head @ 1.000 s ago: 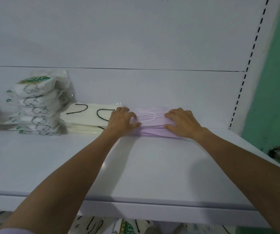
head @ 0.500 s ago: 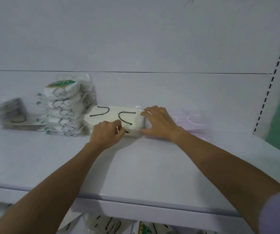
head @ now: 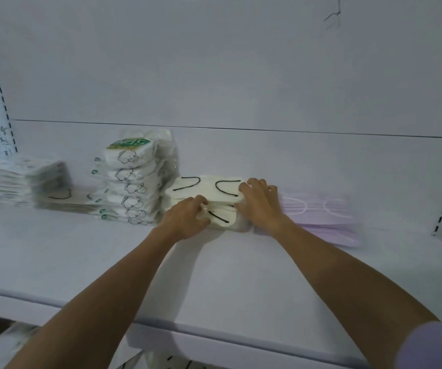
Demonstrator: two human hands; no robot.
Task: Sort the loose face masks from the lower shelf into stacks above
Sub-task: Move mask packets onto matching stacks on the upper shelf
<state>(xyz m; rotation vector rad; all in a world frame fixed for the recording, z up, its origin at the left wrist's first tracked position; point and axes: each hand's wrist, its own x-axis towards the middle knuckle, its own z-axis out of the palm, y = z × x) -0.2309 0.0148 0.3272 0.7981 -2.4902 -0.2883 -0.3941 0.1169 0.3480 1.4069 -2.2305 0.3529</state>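
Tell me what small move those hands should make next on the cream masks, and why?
Probably nudge the lower masks back and squeeze inward to square the cream stack. Its bottom masks jut forward of the top ones; the left hand pinches that front edge, the right hand holds the right end beside the purple stack.

A stack of masks sits at the back of the shelf, the left hand at its front, the right hand on its right end. Just left of that stack stands a pile of packets, farther left a low pile; just right lies a flat pile.
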